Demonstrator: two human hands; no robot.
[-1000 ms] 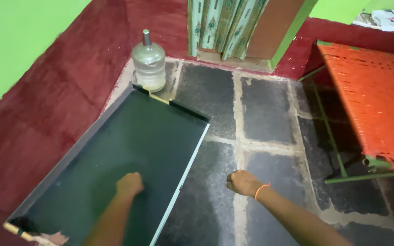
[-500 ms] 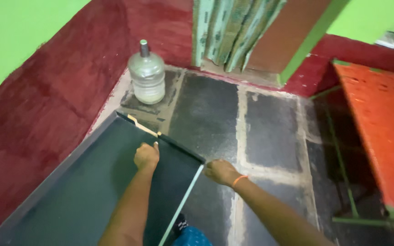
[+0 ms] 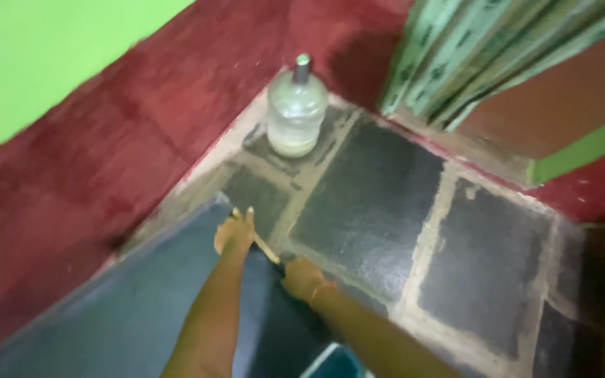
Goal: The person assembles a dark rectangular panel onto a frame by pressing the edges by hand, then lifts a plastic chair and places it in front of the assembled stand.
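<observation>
Our left hand and right hand both grip the dark board's far edge; a water jug stands well beyond them.

both hands gripping dark board edge

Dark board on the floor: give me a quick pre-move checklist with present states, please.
1. Left hand at the far edge of the dark board: ok.
2. Right hand at the same edge, beside the left: ok.
3. Grip closed around the edge: cannot tell, picture blurred.
4. Water jug standing upright in the corner, apart from the board: ok.
5. Stone floor ahead of the hands bare: ok.
</observation>
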